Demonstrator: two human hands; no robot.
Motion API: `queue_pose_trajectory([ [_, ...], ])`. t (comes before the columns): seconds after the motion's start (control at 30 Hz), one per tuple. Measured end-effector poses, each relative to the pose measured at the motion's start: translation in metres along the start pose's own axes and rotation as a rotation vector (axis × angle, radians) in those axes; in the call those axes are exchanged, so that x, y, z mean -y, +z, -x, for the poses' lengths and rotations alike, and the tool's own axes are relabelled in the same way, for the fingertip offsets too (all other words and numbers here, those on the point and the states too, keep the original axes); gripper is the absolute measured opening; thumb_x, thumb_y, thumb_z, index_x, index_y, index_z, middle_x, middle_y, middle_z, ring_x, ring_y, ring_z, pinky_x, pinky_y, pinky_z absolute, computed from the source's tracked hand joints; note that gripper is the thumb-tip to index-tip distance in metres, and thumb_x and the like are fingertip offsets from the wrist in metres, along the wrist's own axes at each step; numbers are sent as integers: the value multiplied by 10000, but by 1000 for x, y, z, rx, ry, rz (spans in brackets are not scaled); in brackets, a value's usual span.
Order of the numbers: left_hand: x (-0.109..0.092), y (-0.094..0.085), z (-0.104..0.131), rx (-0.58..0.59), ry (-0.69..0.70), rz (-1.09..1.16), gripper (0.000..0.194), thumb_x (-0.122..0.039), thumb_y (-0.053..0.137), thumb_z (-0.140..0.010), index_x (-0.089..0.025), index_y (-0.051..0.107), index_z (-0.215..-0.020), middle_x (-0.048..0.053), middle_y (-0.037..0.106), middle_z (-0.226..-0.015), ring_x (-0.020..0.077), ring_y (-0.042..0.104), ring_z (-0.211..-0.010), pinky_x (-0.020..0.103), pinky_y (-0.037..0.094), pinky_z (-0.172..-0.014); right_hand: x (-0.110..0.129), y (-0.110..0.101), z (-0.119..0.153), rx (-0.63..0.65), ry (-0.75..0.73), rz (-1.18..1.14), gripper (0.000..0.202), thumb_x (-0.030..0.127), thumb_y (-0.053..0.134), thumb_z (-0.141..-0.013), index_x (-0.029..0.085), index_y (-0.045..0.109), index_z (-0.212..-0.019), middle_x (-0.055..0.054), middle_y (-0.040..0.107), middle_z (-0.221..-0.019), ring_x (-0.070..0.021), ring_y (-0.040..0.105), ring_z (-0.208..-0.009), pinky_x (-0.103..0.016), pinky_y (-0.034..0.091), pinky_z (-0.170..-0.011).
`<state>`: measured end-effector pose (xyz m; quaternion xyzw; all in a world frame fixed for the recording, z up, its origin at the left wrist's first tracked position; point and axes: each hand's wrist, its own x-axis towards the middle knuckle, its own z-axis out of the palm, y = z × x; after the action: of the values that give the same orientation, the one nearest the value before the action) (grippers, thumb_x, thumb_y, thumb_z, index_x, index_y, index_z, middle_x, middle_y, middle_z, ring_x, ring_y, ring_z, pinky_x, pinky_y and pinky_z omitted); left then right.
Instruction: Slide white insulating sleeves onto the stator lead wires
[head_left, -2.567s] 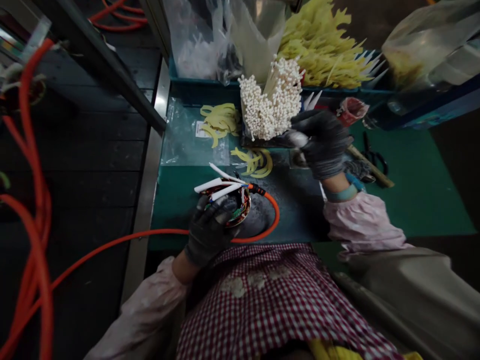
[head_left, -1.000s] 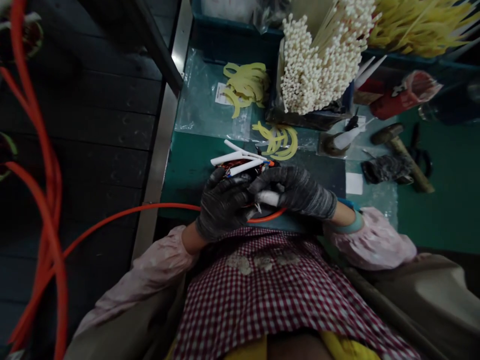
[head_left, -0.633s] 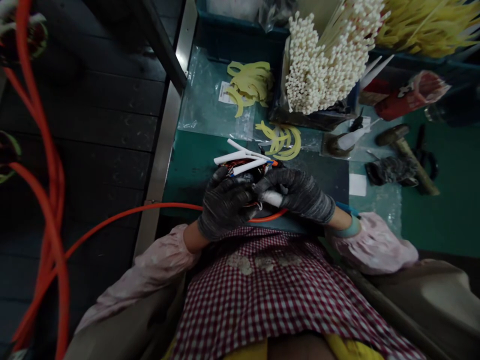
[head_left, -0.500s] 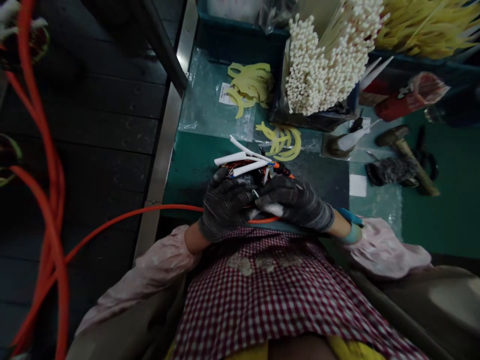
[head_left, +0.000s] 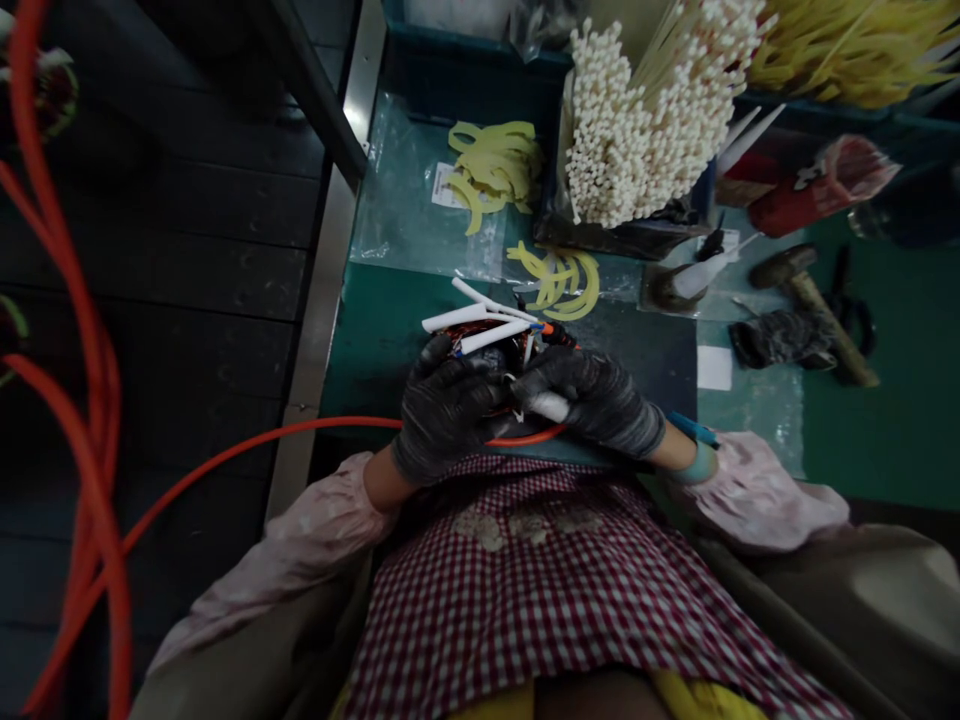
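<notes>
A motor stator with copper windings (head_left: 480,326) lies on the bench in front of my apron, mostly covered by my gloved hands. White sleeves (head_left: 495,335) and an orange lead stick out of its far side. My left hand (head_left: 450,405), in a dark glove, is curled round its left side. On the right, my right hand (head_left: 596,400) has its thumb and fingers pinched at the near edge, where a thin white cord (head_left: 518,413) shows. A pale patch lies at that thumb; I cannot tell whether it is glove or material. An orange cable (head_left: 330,424) passes under both hands.
Beyond the stator lie yellow strips (head_left: 574,285) and a box of white-tipped sticks (head_left: 637,150). To the right are a glue bottle (head_left: 697,280), a hammer (head_left: 821,320), a dark roll (head_left: 776,342) and scissors (head_left: 855,315). Thick orange cables (head_left: 82,300) hang at the left.
The whole view has shifted slightly. My right fingers have moved a little at the stator's near edge, and more of the white cord and pale patch shows. My left hand keeps its hold.
</notes>
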<state>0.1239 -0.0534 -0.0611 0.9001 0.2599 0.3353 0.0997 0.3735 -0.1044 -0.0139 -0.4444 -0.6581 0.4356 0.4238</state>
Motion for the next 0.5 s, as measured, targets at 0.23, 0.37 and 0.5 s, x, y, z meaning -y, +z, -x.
queue_pose_trajectory([
  [0.23, -3, -9, -4, 174, -84, 5, 231, -491, 687, -1110, -291, 792, -1063, -41, 878, -1135, 207, 817, -1188, 495, 376, -1448, 1, -1, -1, -28, 45, 23, 251, 468, 753, -1108, 235, 841, -1083, -60, 881, -1026, -202, 824, -915, -350, 699, -896],
  [0.37, -3, -12, -8, 22, 37, 26, 148, -393, 693, -1111, -287, 780, -1168, -39, 877, -1175, 193, 821, -1167, 474, 347, -1455, -8, 2, 1, 52, -195, 102, 127, 313, 728, -1127, 249, 837, -1131, -54, 875, -1067, -187, 832, -979, -335, 698, -943],
  [0.5, -3, -14, -8, 118, 9, 50, 169, -413, 697, -1096, -317, 795, -1194, -23, 876, -1169, 234, 812, -1164, 539, 364, -1429, -20, 3, 11, 123, -287, 241, 143, 322, 712, -1139, 257, 839, -1148, -61, 853, -1149, -222, 812, -1153, -430, 681, -1107],
])
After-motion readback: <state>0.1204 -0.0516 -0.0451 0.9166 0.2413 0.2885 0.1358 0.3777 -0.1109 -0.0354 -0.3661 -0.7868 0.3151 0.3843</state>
